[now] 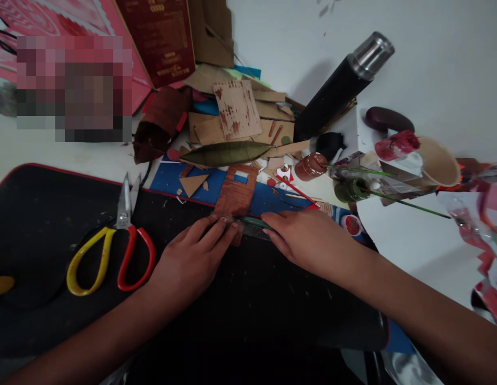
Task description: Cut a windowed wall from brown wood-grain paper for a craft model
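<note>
My left hand lies with its fingers stretched out, pressing on a brown-painted cardboard piece that has a small rectangular cut-out. A clear strip, which looks like a ruler, crosses the piece under my fingertips. In my right hand is a slim teal craft knife, gripped low and almost flat, its tip close to my left fingers at the cardboard. The blade itself is too small to make out. Scissors with one yellow and one red handle lie spread apart on the black mat, left of my left hand.
Beyond the black mat are a green leaf-shaped piece, cardboard scraps and an open brown paint jar. A green paint jar with a brush stands at right. A black flask leans by the wall.
</note>
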A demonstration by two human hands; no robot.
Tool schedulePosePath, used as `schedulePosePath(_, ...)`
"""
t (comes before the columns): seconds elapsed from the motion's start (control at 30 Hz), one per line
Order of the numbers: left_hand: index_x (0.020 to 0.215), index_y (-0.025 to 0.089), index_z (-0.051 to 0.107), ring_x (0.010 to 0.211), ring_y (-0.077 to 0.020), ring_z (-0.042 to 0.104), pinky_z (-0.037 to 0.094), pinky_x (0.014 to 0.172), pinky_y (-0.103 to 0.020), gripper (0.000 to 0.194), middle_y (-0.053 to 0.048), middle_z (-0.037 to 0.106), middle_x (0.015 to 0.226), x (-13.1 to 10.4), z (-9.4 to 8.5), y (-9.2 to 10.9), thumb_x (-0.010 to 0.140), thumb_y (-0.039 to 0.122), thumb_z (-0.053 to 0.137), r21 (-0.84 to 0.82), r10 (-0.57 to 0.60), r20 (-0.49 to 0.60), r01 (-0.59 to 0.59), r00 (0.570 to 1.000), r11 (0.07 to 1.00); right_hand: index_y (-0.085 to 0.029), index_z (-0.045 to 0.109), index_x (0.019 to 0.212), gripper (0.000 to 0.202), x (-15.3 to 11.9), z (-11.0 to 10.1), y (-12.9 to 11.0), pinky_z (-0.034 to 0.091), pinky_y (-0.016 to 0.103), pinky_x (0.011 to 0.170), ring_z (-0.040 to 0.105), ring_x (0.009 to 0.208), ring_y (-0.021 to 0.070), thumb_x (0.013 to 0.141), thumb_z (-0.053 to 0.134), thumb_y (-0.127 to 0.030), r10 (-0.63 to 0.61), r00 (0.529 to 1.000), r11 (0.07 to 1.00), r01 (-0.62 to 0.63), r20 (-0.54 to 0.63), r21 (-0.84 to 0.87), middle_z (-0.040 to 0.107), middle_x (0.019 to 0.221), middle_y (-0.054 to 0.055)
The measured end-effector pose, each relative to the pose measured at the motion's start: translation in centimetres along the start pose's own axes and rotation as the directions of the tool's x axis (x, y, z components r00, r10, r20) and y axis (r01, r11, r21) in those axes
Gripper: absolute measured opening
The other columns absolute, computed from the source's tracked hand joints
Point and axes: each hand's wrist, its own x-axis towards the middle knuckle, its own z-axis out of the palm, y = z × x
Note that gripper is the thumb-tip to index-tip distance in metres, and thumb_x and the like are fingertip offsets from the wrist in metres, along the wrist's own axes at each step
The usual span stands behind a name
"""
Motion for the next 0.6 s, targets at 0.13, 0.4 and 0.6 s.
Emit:
schedulePosePath(0.13,0.142,0.018,0.062,0.124,-0.0313,0.062,0.061,0.093,-0.043,0.047,-0.010,0.071,0.135,0.0,0.0,0.0,0.096,0.011,0.055,0.021,0.013,-0.003,-0.013,1.000,1.000,-0.018,0.067,0.111,0.020,0.5,-0.5,-0.2,0.024,0.033,0.057,0.065,0.067,0.0196,0.105,0.050,-0.027,-0.004,0.999,1.000,0.004,0.035,-0.010,0.076,0.089,0.007)
schedulePosePath(0.4,0.143,0.018,0.062,0.124,-0.0302,0.062,0.060,0.092,-0.042,0.049,-0.011,0.072,0.133,0.0,0.0,0.1,0.095,0.011,0.056,-0.003,-0.003,-0.010,0.003,1.000,1.000,-0.019,0.067,0.111,0.020,0.5,-0.5,-0.2,0.029,0.033,0.058,0.067,0.070,0.0203,0.105,0.049,-0.027,0.005,0.999,1.000,-0.006,0.038,0.021,0.077,0.093,0.008)
schedulePosePath(0.6,0.143,0.017,0.062,0.123,-0.0311,0.061,0.061,0.090,-0.043,0.049,-0.011,0.071,0.134,0.0,0.0,0.0,0.094,0.010,0.057,0.002,-0.001,-0.008,0.002,1.000,1.000,-0.018,0.067,0.110,0.019,0.4,-1.2,-0.6,0.025,0.034,0.056,0.066,0.068,0.0207,0.104,0.050,-0.024,-0.001,0.999,0.998,0.004,0.035,-0.067,0.076,0.088,0.008)
